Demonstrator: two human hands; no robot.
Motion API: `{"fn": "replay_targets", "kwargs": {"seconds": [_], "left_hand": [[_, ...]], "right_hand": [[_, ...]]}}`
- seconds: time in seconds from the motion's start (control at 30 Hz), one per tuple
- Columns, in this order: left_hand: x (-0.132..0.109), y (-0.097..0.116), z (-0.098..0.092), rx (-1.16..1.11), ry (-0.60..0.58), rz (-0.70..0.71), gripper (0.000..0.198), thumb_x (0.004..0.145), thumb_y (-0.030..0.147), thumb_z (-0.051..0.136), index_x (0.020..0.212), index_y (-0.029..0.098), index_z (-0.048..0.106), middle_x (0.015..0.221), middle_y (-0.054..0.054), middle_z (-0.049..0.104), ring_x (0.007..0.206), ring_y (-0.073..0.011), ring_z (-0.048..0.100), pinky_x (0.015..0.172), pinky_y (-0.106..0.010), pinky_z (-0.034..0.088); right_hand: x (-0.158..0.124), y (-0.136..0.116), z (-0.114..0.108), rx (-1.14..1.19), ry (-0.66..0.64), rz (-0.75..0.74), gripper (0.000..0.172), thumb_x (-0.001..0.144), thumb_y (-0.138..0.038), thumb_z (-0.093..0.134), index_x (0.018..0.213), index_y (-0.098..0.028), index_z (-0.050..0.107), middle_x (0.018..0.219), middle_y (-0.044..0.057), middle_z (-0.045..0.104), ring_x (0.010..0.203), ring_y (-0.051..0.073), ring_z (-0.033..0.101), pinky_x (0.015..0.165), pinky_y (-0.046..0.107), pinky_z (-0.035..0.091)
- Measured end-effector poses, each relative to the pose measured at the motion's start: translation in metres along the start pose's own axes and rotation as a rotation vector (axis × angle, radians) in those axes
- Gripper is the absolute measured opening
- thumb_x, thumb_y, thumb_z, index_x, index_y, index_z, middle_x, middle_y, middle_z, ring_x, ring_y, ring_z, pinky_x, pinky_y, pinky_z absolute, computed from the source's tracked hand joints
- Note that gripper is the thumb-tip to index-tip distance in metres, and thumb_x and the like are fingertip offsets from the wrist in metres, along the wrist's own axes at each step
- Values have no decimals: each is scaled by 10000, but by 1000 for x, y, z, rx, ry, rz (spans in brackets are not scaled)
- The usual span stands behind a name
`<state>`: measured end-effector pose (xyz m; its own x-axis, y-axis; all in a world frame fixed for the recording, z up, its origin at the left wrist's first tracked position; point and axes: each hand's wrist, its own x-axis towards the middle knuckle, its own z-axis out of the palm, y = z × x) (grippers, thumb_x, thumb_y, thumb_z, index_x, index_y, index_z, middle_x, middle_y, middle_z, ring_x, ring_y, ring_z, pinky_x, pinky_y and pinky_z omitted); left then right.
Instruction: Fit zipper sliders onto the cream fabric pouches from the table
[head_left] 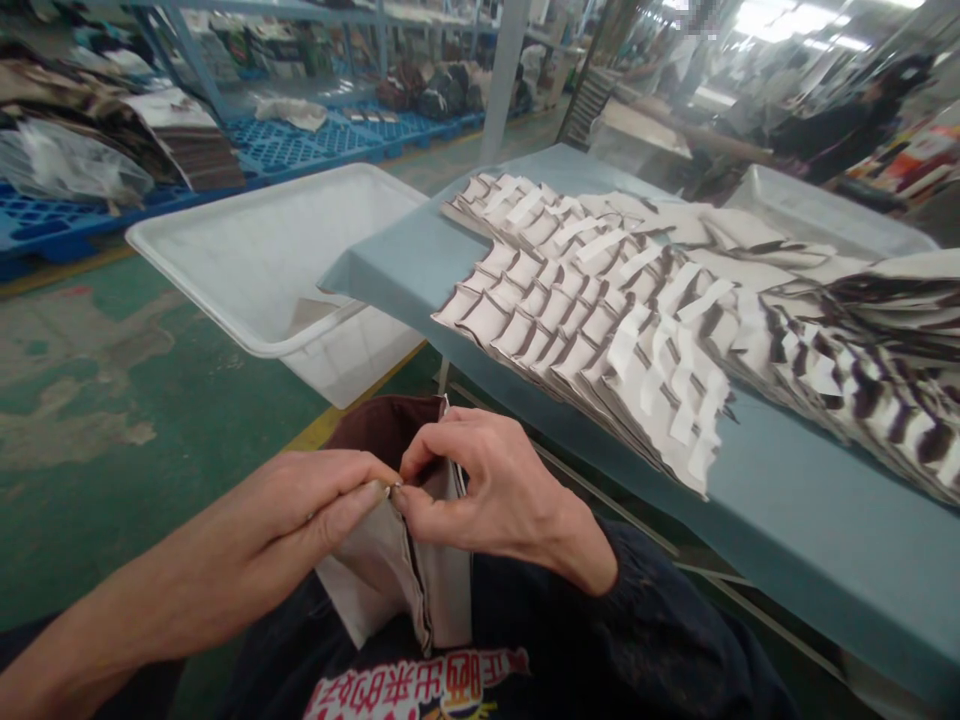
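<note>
My left hand (300, 520) and right hand (495, 490) meet fingertip to fingertip. Each is closed in a thumb-and-forefinger pinch on the top edge of the folded beige piece (442, 590), which stands in my lap, near me. I judge I'm working that edge apart, and the next move calls for small, opposed pulls without tearing. Both wrists bend inward, spare fingers curled. To the right, fanned stacks (600, 320) cover the blue table (787, 500); a white tub (262, 250) stands far left.
</note>
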<state>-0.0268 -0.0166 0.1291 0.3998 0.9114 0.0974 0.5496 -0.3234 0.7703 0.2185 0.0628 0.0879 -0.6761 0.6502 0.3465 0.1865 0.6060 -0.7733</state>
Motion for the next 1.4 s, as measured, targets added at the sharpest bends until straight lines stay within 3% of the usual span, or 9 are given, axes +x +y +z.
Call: {"fn": "replay_targets", "kwargs": {"seconds": [0.1,0.27,0.5,0.8,1.0,1.17,1.3,1.4], "left_hand": [[-6,-15,8,-85,15,-57,299,1221,405,736,981,280,862,847,76,849,697,-145,746,644,-194,541],[-12,-36,18,-191,30,-85,434,1211,474,783,846,241,811,717,68,690,605,-127,557,553,-214,414],[-18,-32,13,-182,41,-73,406,1214,431,778,850,254,806,732,76,684,640,-133,568,596,-196,441],[-19,-30,9,-145,64,-65,411,1193,414,748,815,258,778,723,74,693,636,-135,597,606,-189,458],[-16,-20,9,-202,49,-136,445,1124,441,745,722,250,733,650,70,586,580,-126,506,541,-192,400],[-12,-13,9,-265,19,-243,394,1015,424,696,671,250,613,615,91,432,549,-113,387,504,-196,334],[-6,-9,5,-230,-22,-302,348,960,475,644,693,252,624,640,73,464,563,-126,430,498,-206,338],[-2,-7,2,-115,-5,-270,337,948,462,599,698,248,671,637,57,528,556,-134,478,496,-213,357]], "right_hand": [[-2,1,-2,-34,9,-25,134,1018,-308,884,905,-262,830,840,-14,835,788,194,724,871,339,564],[-2,17,-7,87,-121,-135,207,1201,-397,866,1054,-253,840,967,-4,884,843,169,737,833,296,557],[-6,27,-1,73,-38,-319,285,1328,-464,735,1177,-243,834,990,17,889,858,174,754,822,300,571],[-3,20,3,-94,47,-468,200,1290,-225,682,1159,-239,832,957,10,915,802,169,756,791,312,578],[1,8,6,-9,44,-330,153,1147,-203,750,1012,-260,794,830,-39,836,708,142,700,725,275,545],[7,-2,-2,-80,-49,-295,158,1159,-217,724,1016,-249,784,824,-24,804,716,152,679,708,283,487],[13,-7,-6,-232,-140,-298,187,1228,-246,681,1067,-251,777,847,-11,798,764,178,701,723,310,463],[16,-7,-6,-358,-183,-304,232,1259,-255,640,1062,-255,764,866,6,802,801,205,707,728,344,444]]}}
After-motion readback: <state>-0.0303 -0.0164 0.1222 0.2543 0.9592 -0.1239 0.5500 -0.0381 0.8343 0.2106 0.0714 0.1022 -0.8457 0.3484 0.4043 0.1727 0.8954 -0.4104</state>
